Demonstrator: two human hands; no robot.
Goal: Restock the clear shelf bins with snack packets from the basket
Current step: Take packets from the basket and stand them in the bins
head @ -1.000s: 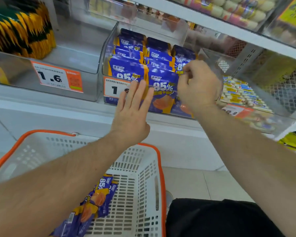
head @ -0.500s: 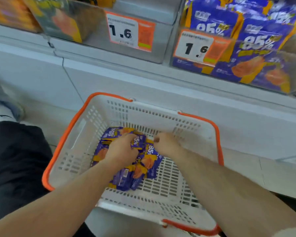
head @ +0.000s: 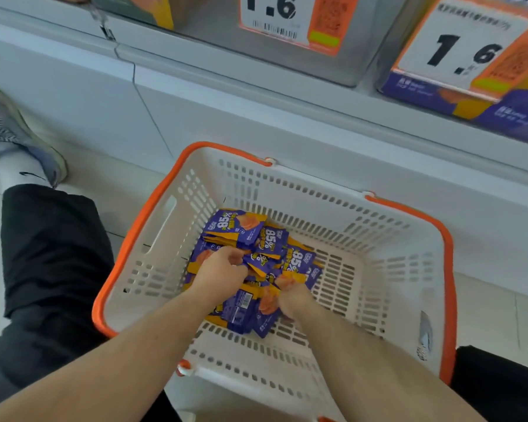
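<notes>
- Shoe (head: 19, 138) and a black trouser leg (head: 52, 254) sit at far left on the floor, well clear of our work.
- Basket (head: 153, 226), white with an orange rim, rests below the shelf, and the purple and orange snack packets (head: 241, 226) are heaped on its floor, towards the left.
- Our left hand (head: 220, 269) is down in the heap with its fingers curled into the packets, gripping some; how many we cannot tell.
- Our right hand (head: 293, 296) is just beside it, fingers closed round packets at the near edge of the heap.
- To gather well, we judge it best to square the packets into one flat stack between both hands, faces the same way, before lifting; loose foil packets slide and will likely spill from a ragged handful.
- We should lift straight up past the rim, not drag across the slotted wall.
- Up at right, the clear bin (head: 457, 95) with a 1.6 price tag (head: 457, 47) already shows matching purple packets, so that looks to be where our handful belongs.
</notes>
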